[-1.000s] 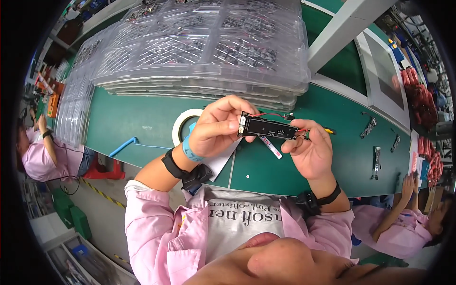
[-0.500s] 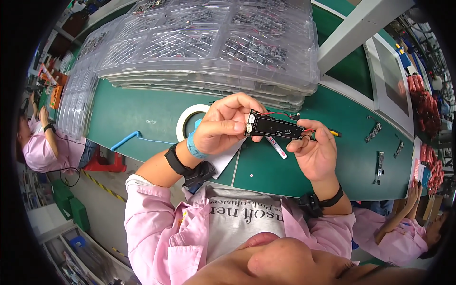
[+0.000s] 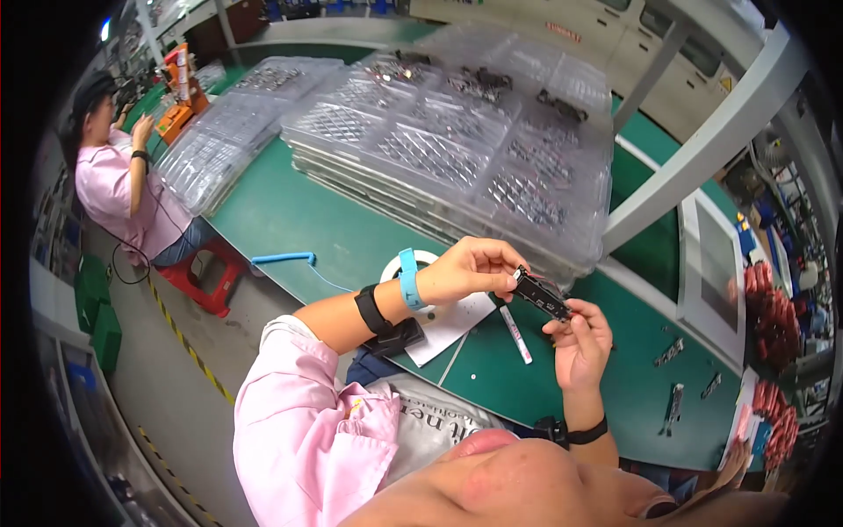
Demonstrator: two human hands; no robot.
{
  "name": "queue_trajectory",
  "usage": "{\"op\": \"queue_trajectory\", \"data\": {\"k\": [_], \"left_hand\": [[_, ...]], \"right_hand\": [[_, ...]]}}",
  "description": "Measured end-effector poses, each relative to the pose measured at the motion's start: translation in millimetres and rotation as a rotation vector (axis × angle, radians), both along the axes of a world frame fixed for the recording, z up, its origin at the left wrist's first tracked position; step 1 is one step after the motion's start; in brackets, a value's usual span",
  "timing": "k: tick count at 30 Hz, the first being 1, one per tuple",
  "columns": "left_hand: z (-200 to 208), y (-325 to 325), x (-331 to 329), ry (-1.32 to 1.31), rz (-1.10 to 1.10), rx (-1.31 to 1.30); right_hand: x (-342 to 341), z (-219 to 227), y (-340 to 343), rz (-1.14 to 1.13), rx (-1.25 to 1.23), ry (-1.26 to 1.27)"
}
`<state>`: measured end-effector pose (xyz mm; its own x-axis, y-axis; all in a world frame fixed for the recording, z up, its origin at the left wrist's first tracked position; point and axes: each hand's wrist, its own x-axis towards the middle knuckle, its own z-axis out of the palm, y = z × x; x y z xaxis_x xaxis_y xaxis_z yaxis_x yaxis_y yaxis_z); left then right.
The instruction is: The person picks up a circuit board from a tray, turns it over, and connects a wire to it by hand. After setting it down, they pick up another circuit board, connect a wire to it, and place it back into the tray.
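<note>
A narrow black circuit board [image 3: 539, 295] with thin red wires along its far edge is held up over the green bench, tilted down to the right. My left hand [image 3: 465, 277] pinches its upper left end between thumb and fingers. At the lower right end, my right hand [image 3: 580, 338] grips it with thumb and fingertips. Below the board lies a white marker pen [image 3: 515, 335]. Under my left wrist are a white sheet of paper [image 3: 448, 329] and a roll of tape [image 3: 395, 268], partly hidden.
Stacked clear plastic trays [image 3: 421, 158] full of small boards stand beyond my hands. More loose boards [image 3: 673, 408] lie at the right, near bundles of red parts [image 3: 773, 413]. A blue coiled cord [image 3: 285, 259] crosses the bench edge. A co-worker [image 3: 123, 184] sits far left.
The view has swung, so the trays and bench sit differently. The board is now tipped, showing a narrower face and sloping down rightward. Both hands still hold it.
</note>
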<state>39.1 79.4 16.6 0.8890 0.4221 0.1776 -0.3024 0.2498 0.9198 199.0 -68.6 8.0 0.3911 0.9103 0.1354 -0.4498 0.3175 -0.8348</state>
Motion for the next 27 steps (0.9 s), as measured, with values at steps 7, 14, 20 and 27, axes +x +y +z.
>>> {"op": "queue_trajectory", "data": {"k": [7, 14, 20, 27], "left_hand": [[51.6, 16.0, -51.8, -0.105, 0.373, 0.232], [203.0, 67.6, -94.9, -0.512, 1.178, 1.033], [361.7, 173.2, -70.6, -0.244, 1.597, 1.788], [331.1, 171.2, -61.6, -0.056, 1.453, 1.872]], "right_hand": [[-1.5, 6.3, 3.0, 0.001, 0.02, -0.058], [1.9, 7.2, -1.4, 0.007, 0.022, -0.105], [-6.1, -2.1, -0.3, 0.07, -0.04, -0.204], [-4.0, 0.4, -1.7, 0.124, -0.026, -0.256]]}}
